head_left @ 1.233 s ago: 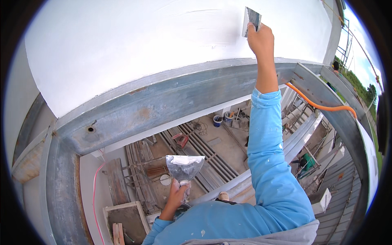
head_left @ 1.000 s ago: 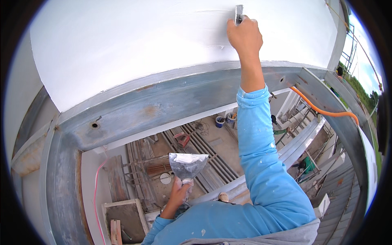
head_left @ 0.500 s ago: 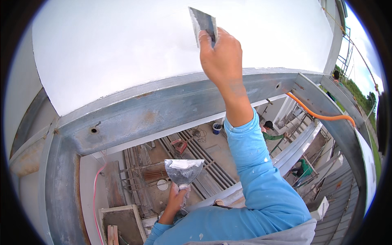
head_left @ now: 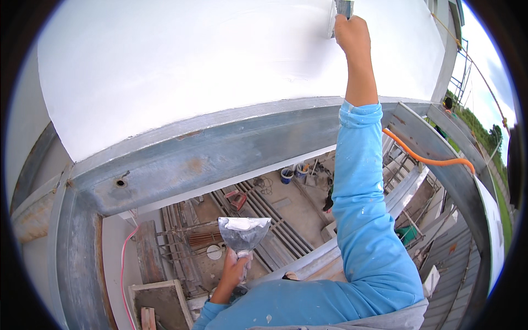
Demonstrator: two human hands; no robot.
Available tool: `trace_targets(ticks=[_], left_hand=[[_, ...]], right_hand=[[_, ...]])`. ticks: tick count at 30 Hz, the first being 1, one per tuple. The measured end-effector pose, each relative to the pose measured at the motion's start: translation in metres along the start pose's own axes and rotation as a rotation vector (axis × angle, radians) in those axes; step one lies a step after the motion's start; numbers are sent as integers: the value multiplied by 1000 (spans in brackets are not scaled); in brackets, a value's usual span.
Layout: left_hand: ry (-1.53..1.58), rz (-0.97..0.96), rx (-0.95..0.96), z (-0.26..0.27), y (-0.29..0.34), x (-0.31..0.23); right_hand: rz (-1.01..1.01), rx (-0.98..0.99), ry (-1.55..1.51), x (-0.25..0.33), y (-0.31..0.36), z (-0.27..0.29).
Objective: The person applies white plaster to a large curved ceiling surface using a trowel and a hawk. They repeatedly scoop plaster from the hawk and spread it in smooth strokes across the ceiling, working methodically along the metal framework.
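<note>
Right hand (head_left: 355,37) raised well above the long steel beam (head_left: 236,146), its fingers are clamped around a small scraper (head_left: 345,7) held against or close to the white wall panel (head_left: 181,66); whether the blade touches the surface cannot be told. Its arm is stretched nearly straight, the blue sleeve (head_left: 360,181) crossing in front of the beam toward its right end and hiding part of it. Below the beam, the left hand (head_left: 234,269) is bent in close to the body, closed around the handle of a wide scraper (head_left: 242,237), whose blade points up toward the beam and carries white paste (head_left: 245,224) along its top edge. At the beam's right end, an orange hose (head_left: 432,160) curves along a second steel member (head_left: 467,190), just beside the sleeve. Under the beam's left end, a pink cord (head_left: 124,256) hangs beside a pale-rimmed tray (head_left: 184,300). Far beneath the beam's middle, on the ground, are long metal bars (head_left: 283,217), a red object (head_left: 236,201) and two buckets (head_left: 286,176), partly filled with things too small to make out.
</note>
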State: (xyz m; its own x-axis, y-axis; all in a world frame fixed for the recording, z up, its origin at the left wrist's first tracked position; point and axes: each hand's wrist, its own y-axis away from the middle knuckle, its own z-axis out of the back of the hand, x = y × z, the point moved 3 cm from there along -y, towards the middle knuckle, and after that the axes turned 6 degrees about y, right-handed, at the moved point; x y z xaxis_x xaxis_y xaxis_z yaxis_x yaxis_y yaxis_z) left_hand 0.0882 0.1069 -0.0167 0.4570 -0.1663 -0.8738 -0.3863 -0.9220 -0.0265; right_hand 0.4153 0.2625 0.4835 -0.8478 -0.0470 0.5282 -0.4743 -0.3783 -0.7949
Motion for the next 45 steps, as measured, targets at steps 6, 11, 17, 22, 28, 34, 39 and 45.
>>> trace_targets(ticks=[6,11,17,22,28,34,39,45], left_hand=[[-19,2,-45,5,1,6],[22,-19,42,3,-12,10],[58,39,-12,-3,-8,-2],[40,38,-5,9,1,10],[40,18,-36,15,2,8],[44,-16,-12,2,5,-8],[-53,59,-2,5,-3,2],[27,22,-55,0,8,-4]], right_hand=[[141,-295,195,59,52,-33],[474,-535,119,125,152,-61],[614,-173,-133,120,180,-18],[50,-65,34,45,45,26],[50,-86,112,40,5,4],[365,-416,188,112,59,-38],[626,-351,93,163,146,-53],[539,-191,-159,135,139,-7]])
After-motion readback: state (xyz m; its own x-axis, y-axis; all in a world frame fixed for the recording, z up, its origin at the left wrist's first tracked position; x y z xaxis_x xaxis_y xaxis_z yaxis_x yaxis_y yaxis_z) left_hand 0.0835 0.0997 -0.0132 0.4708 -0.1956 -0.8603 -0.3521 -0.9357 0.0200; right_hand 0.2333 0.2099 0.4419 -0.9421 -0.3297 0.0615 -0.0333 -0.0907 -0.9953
